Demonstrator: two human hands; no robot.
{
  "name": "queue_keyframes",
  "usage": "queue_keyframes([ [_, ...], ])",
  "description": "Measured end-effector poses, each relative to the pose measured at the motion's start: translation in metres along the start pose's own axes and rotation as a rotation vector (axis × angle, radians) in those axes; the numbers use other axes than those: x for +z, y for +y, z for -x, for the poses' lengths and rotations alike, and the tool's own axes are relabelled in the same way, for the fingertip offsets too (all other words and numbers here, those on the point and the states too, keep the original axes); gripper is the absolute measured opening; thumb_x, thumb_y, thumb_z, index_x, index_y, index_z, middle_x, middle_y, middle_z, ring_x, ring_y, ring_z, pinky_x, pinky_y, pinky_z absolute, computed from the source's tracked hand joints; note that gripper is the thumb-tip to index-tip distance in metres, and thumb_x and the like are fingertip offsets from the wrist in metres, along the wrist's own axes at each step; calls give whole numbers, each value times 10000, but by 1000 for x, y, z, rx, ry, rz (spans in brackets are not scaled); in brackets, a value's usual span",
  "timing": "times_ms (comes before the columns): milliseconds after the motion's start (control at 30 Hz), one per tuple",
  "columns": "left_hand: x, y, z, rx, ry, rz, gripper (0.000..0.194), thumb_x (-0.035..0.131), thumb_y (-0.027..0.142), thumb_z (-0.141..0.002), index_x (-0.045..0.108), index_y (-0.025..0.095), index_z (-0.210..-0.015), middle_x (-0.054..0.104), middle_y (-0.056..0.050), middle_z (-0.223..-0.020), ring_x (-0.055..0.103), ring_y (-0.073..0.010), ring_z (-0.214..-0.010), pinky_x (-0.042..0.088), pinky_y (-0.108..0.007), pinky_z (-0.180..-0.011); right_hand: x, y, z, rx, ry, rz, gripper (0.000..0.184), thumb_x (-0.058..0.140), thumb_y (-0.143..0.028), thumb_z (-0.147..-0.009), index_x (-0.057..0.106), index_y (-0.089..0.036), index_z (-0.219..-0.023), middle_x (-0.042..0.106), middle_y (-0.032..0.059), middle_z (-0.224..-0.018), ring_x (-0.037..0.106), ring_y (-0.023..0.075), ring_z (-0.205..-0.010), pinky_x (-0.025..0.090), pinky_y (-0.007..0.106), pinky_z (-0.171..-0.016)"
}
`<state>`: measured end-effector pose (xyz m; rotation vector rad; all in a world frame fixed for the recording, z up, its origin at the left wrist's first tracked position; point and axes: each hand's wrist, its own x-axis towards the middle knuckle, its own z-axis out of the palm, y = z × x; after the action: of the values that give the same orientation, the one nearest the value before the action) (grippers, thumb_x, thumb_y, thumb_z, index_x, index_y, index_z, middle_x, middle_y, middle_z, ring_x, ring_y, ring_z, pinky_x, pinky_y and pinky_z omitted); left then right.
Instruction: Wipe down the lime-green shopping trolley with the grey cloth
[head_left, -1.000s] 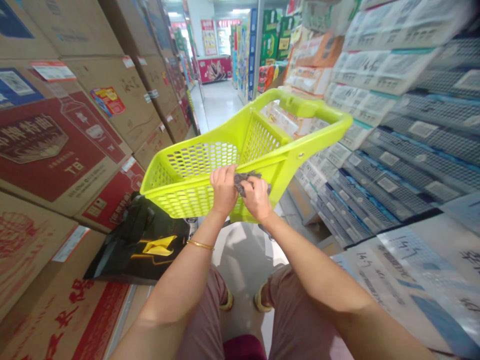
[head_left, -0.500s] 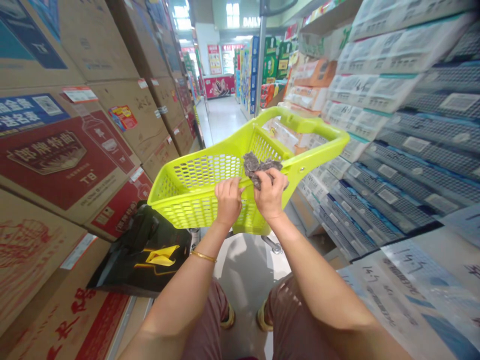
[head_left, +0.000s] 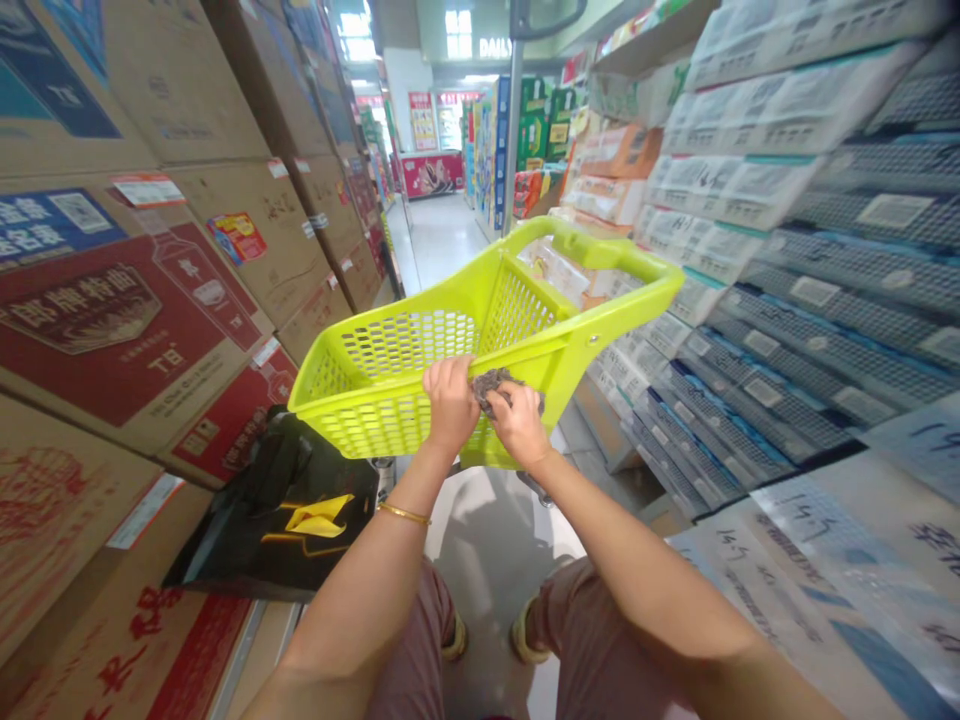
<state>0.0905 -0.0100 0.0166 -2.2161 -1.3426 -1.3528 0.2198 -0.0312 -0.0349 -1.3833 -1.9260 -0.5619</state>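
Note:
A lime-green shopping cart (head_left: 375,405) with perforated basket sides stands across the aisle in front of me. My left hand (head_left: 451,405) is closed over the near rim of its basket. In my right hand (head_left: 520,425) is a bunched grey-brown cloth (head_left: 491,382), pressed against the outer face of the near side, just below the rim. The cloth lies close beside my left hand's fingers, and part of it is hidden under my right fingers.
Stacked cardboard boxes (head_left: 135,310) wall the left side. A black bag (head_left: 247,540) with a yellow piece (head_left: 321,516) on it lies by the boxes. Piled tissue packs (head_left: 750,190) line the right. A metal pole (head_left: 514,130) rises beyond the cart, with the aisle floor (head_left: 442,235) running ahead.
My right hand has moved the cloth down and left, from over the rim to the basket's outer side. My left hand keeps its grip on the rim.

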Motion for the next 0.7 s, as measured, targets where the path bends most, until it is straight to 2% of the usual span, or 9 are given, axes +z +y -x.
queue_keyframes([
  [233, 7, 6, -6, -38, 29, 33, 237, 418, 239, -863, 573, 163, -1026, 616, -94, -951, 503, -237, -910, 346, -361, -835, -19, 16, -5, 23, 63, 26, 269, 516, -161, -836, 624, -257, -1063, 542, 71, -1047, 417, 193, -890, 331, 325, -775],
  [433, 15, 17, -9, -47, 12, 58, 212, 439, 213, -847, 567, 178, -1013, 613, -76, -941, 500, -231, -918, 343, -357, -838, -25, 26, -6, 26, 123, 48, 260, 539, -184, -808, 612, -239, -1052, 536, 64, -1028, 418, 192, -881, 351, 327, -782],
  [700, 18, 12, -13, -10, 27, 117, 200, 454, 221, -832, 571, 173, -987, 619, -74, -927, 504, -229, -906, 352, -357, -825, -28, 21, -7, 55, 126, 48, 277, 540, -156, -780, 615, -227, -1038, 527, 72, -1019, 408, 197, -862, 355, 327, -759],
])
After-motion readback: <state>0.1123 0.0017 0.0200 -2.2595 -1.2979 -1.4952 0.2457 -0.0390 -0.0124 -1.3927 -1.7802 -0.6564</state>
